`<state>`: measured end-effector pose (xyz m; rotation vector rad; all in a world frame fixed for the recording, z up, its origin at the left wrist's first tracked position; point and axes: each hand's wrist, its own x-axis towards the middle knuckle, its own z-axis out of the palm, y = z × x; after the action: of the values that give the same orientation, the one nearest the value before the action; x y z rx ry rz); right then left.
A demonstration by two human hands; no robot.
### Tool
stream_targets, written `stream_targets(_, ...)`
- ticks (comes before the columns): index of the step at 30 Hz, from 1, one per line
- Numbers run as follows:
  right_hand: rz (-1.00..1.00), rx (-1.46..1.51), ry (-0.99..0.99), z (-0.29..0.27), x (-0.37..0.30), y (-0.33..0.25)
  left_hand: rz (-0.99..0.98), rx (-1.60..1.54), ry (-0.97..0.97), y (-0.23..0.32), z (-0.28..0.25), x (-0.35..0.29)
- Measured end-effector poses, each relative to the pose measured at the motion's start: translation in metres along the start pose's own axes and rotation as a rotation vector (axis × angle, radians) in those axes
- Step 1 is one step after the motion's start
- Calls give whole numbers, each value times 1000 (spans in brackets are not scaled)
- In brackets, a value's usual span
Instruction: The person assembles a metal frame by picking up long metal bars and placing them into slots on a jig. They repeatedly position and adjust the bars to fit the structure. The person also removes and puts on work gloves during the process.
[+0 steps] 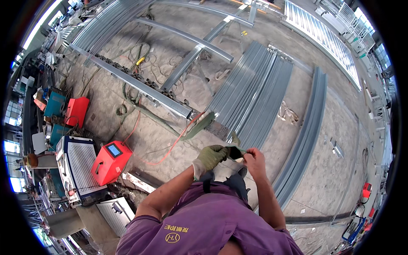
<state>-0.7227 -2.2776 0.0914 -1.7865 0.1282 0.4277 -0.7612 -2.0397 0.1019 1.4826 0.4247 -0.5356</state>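
Observation:
My left hand (211,157) wears an olive work glove. Its fingers are closed on the edge of a second work glove (236,152), olive outside and dark at its opening. Bare and pinching, my right hand (254,161) grips the other side of that opening. The loose glove hangs between both hands in front of my waist, above the floor. Just beyond it lies the near end of a stack of long grey metal profiles (250,93).
Left of me stands a red machine with a small screen (112,162), and a red hose (170,149) runs from it across the floor. A long metal beam (136,85) rests on supports farther off. More profiles (304,140) lie to my right.

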Motion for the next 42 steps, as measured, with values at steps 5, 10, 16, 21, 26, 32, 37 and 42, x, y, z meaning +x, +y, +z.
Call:
stream_targets(5, -675, -232, 173, 35, -28, -79, 90, 119, 42, -1, 19, 9)
stream_targets(10, -535, -164, 102, 61, -31, -82, 352, 115, -33, -12, 20, 9)
stream_targets(16, -320, -444, -15, 43, -22, -24, 78, -45, -2, -18, 22, 18)
stream_targets(21, -263, -965, -215, 39, -11, 5, 642, 775, 211, -10, 18, 15)
stream_targets(26, 36, -302, -317, 3, 4, -12, 467, 860, 34, -12, 33, 9)
stream_targets(32, -61, 525, -217, 9, 54, 101, 344, 799, -151, -14, 50, 3)
stream_targets(37, 6, 30, -25, 20, 36, 71, 611, 814, -54, -22, 31, 11)
stream_targets(42, -38, -747, -194, 21, 30, 71, 751, 938, -62, -29, 36, 12)
